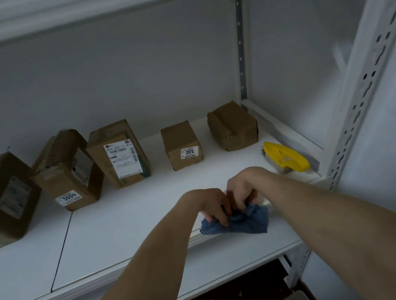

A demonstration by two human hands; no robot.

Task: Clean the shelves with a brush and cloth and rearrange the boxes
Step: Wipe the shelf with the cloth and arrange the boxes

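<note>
**Bunching the cloth before the wipe**

The blue cloth (245, 222) lies crumpled at the near edge of the white shelf (131, 223), right of centre. Both hands hold it: the left hand (210, 204) pinches its left end and the right hand (243, 189) curls into the folds. Folding it into a flat pad would likely wipe better than a wad. The yellow brush (286, 156) rests on the shelf to the right. Five boxes (117, 154) stand along the far side, so wiping far to near, with boxes lifted aside, seems wise.
</note>
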